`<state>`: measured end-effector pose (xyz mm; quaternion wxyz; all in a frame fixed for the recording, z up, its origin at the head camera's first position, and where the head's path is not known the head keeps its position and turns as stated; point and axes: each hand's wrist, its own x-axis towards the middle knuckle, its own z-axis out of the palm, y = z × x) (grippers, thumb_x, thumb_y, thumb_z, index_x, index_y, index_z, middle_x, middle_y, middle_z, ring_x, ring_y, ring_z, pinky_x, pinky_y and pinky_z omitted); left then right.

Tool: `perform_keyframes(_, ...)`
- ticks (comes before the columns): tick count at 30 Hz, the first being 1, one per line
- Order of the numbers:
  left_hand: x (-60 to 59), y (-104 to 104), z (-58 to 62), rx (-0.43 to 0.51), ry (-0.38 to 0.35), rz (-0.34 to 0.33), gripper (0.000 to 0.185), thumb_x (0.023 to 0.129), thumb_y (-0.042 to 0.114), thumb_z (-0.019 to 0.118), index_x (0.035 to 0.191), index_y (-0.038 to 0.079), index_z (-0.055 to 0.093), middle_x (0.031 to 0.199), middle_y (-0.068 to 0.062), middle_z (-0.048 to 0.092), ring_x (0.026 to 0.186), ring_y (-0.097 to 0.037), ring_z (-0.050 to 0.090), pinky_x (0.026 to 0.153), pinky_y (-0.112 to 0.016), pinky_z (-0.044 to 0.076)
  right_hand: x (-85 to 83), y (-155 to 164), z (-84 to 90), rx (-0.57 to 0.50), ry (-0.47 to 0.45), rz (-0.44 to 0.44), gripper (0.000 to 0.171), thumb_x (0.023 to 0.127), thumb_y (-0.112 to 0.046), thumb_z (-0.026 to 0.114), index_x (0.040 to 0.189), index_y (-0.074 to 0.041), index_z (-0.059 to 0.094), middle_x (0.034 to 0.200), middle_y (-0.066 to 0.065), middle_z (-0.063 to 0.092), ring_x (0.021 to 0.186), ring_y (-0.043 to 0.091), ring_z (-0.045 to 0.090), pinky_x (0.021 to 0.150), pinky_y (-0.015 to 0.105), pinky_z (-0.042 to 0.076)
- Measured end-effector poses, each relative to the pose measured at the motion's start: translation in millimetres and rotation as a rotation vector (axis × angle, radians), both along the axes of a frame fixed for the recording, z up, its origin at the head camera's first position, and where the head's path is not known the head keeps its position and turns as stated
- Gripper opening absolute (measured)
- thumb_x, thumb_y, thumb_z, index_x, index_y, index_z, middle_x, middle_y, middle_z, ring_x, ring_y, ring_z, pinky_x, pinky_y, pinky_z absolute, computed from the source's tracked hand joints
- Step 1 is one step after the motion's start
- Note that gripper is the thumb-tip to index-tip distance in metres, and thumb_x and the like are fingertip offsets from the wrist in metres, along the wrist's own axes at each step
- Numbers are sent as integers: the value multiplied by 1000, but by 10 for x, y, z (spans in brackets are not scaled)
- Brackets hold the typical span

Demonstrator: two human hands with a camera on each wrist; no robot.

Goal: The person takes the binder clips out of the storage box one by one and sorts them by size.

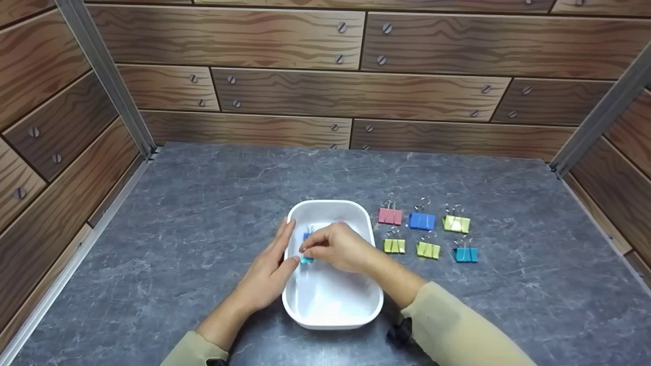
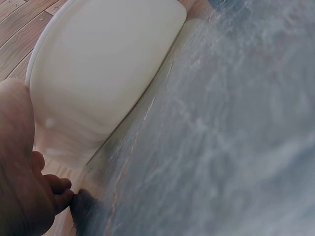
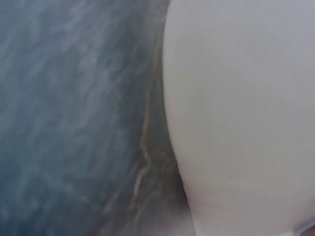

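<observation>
I see both forearms reaching in from the bottom edge, sleeves in pale beige, converging toward the middle. My left hand point(image 1: 267, 277) lies with fingers fairly straight, thumb side up, angled inward to the right. My right hand point(image 1: 338, 248) arches above it, knuckles up, fingers curled down with the fingertips point(image 1: 305, 249) pinched together close to the left thumb.

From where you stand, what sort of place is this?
It looks like a small staged work booth rather than a real room: a grey stone-look tabletop, walls printed with cartoon wood planks and screws, and metal corner posts. On the table sit a white dish and coloured binder clips.
</observation>
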<state>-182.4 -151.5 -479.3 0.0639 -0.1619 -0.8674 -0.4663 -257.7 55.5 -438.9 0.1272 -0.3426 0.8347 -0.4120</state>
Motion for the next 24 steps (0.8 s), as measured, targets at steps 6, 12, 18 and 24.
perform_keyframes(6, 1, 4, 1, 0, -10, 1, 70, 108, 21, 52, 171, 13, 22, 175, -16, 17, 159, -33, 21, 126, -58, 24, 13, 0, 30, -157, -1, -106, 12, 98, -11, 77, 107, -5, 83, 98, -1, 80, 84, 6, 68, 74, 20, 56)
perform_keyframes(12, 11, 0, 5, 1, -26, 1, 70, 109, 20, 52, 171, 14, 22, 175, -16, 16, 160, -31, 20, 126, -57, 22, 33, 46, 101, -301, 34, -158, 14, 99, -11, 76, 109, -3, 82, 95, 2, 78, 78, 9, 64, 70, 22, 54)
perform_keyframes(18, 11, 5, 6, -5, -46, 3, 69, 109, 19, 51, 171, 15, 21, 176, -13, 15, 161, -29, 18, 127, -55, 21, 55, 183, 282, -413, -4, -170, 15, 99, -6, 75, 112, 0, 79, 97, 9, 77, 80, 12, 67, 74, 24, 57)
perform_keyframes(24, 6, 9, 10, -10, -42, 12, 69, 109, 19, 52, 171, 15, 22, 176, -12, 15, 161, -29, 17, 128, -53, 21, 46, 459, 492, -416, 16, -223, 16, 98, -7, 76, 112, -1, 79, 100, 12, 78, 80, 17, 70, 74, 27, 60)
